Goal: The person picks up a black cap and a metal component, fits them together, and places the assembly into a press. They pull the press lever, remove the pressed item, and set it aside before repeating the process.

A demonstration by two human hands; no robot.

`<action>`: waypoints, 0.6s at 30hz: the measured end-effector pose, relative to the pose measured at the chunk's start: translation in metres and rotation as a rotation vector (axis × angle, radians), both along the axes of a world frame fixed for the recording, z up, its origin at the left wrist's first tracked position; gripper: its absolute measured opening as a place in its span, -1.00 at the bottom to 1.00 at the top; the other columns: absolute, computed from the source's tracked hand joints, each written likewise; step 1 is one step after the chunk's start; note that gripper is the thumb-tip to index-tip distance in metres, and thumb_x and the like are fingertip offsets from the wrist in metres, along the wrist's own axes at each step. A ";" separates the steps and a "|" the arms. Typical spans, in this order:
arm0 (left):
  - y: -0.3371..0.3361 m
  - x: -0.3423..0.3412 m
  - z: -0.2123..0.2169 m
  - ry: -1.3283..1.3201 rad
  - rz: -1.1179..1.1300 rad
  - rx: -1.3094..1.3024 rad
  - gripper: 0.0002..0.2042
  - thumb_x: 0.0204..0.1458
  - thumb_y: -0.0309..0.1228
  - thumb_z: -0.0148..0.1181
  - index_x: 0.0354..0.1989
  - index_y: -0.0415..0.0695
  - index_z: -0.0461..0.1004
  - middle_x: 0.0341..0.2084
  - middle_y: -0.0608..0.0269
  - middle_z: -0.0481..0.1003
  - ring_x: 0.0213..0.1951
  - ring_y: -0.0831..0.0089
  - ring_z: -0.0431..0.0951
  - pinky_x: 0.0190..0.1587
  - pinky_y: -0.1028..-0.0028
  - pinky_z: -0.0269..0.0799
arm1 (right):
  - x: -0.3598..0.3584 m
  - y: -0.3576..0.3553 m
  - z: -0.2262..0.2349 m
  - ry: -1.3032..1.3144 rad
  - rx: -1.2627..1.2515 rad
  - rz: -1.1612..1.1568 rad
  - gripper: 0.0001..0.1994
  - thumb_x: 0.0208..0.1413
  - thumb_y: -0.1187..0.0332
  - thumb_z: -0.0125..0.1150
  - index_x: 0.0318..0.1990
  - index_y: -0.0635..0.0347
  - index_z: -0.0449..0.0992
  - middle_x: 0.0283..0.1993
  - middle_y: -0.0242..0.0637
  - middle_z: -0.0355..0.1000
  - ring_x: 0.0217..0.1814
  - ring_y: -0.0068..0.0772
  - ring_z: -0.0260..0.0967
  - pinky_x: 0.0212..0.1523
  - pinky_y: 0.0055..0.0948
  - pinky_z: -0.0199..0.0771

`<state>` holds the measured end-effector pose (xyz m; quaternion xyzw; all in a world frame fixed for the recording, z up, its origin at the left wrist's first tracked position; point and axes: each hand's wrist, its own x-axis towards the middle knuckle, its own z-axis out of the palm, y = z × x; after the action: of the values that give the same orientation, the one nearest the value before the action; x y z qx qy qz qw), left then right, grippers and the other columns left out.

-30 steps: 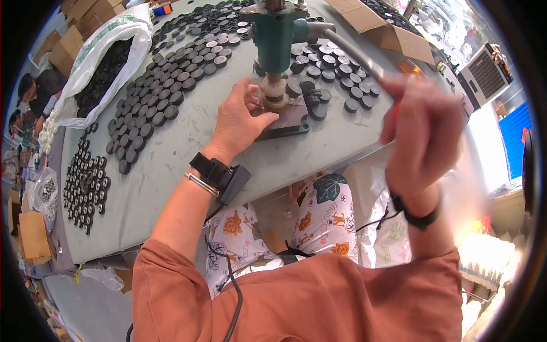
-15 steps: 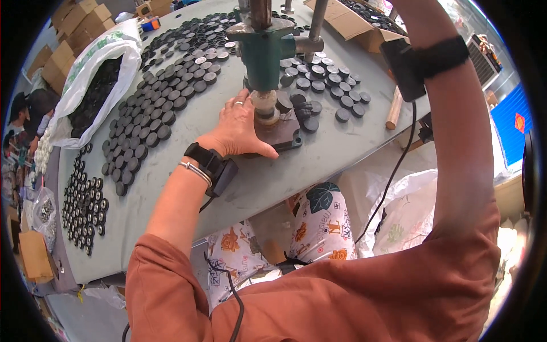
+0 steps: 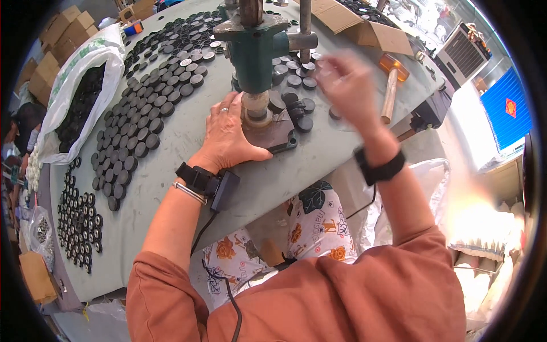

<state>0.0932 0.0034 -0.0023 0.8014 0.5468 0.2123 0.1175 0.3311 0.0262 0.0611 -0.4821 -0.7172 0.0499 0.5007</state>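
A green hand press [image 3: 253,60] stands on the table, its ram coming down through a pale collar to a round piece [image 3: 257,114] above the dark base plate [image 3: 273,135]. Against the left side of this base lies my left hand [image 3: 228,134], fingers stretched toward the back and thumb spread along the front edge. My right hand [image 3: 350,91] is in the air right of the press, smeared by motion, so its fingers and any contents cannot be made out. Several black round caps [image 3: 301,111] are bunched beside the base, with more black caps [image 3: 293,81] behind them.
Rows of black caps [image 3: 137,122] spread left of the press; small black wheels [image 3: 80,222] lie at the front left. A white sack [image 3: 48,134] of black parts stands at the left edge. Right are a wooden-handled mallet [image 3: 391,94] and a cardboard box [image 3: 382,37].
My right hand, raised out of the top of the picture before, has come down beside the press. My left hand stays at the base. The view has shifted slightly, bringing the mallet head into sight.
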 end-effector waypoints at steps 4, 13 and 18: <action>0.007 0.005 -0.004 -0.036 0.004 0.016 0.15 -0.65 -0.04 0.46 0.25 -0.22 0.01 0.23 0.07 0.06 0.22 0.05 0.05 0.24 0.17 0.04 | -0.060 -0.018 -0.051 -0.404 -0.063 0.011 -0.36 -0.23 0.07 0.28 0.00 0.32 0.37 0.06 0.00 0.28 0.16 0.04 0.16 0.09 0.00 0.16; 0.000 -0.001 0.000 0.061 -0.026 0.100 0.13 -0.68 -0.02 0.46 0.17 -0.39 0.07 0.15 0.02 0.15 0.15 0.03 0.14 0.20 0.23 0.14 | -0.035 0.012 -0.069 -0.570 -0.076 0.041 -0.77 0.06 0.22 0.04 -0.17 0.08 0.36 -0.17 -0.30 0.36 0.08 -0.22 0.23 -0.15 -0.06 0.18; -0.015 -0.003 0.003 0.105 -0.038 0.110 0.12 -0.64 0.07 0.45 0.15 -0.39 0.11 0.15 0.00 0.13 0.17 0.04 0.11 0.23 0.19 0.08 | 0.001 0.046 -0.077 -0.789 -0.104 -0.073 -0.74 0.12 0.21 -0.01 -0.06 0.03 0.33 0.01 -0.22 0.28 0.19 -0.17 0.13 -0.03 0.02 0.14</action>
<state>0.0904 -0.0116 0.0011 0.8267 0.5245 0.1976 0.0484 0.3326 0.0722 -0.0160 -0.5141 -0.8334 -0.1205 0.1629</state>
